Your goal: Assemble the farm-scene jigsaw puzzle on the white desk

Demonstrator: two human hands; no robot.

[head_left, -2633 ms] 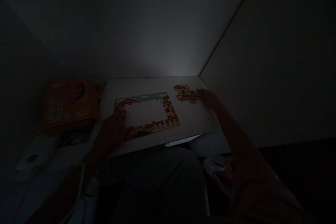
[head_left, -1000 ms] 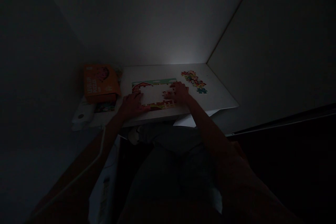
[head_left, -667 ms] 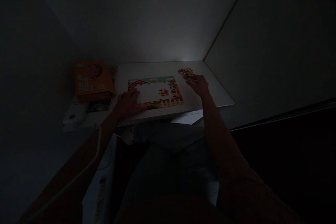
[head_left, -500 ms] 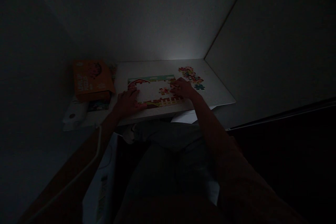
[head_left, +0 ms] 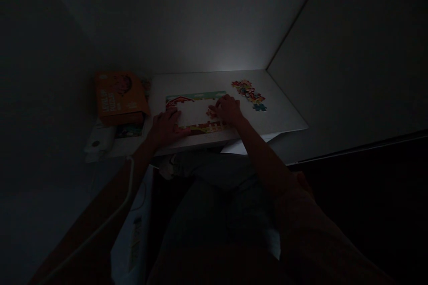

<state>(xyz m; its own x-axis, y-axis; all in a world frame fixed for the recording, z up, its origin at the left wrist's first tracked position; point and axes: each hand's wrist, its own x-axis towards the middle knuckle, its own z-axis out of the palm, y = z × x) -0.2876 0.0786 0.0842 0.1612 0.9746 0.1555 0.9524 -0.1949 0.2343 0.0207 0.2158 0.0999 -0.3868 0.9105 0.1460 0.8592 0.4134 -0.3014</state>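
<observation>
A jigsaw puzzle frame, with a red barn at its upper left and a fence along the bottom, lies on the white tabletop around a bare white middle. My left hand rests over its left edge, fingers spread and thumb along the lower border, holding nothing. At the right side my right hand bends over the puzzle, its fingers closed on a pinkish puzzle piece inside the frame. That hand covers part of the right border. Dim light hides the piece's exact outline.
Loose puzzle pieces are heaped at the right, with a teal piece nearest me. An orange puzzle box stands at the left beside a white object. Walls rise behind and to the right.
My right hand has shifted left and its fingertips now meet the pinkish piece inside the frame. My left hand stays at the left edge. The view has shifted slightly.
</observation>
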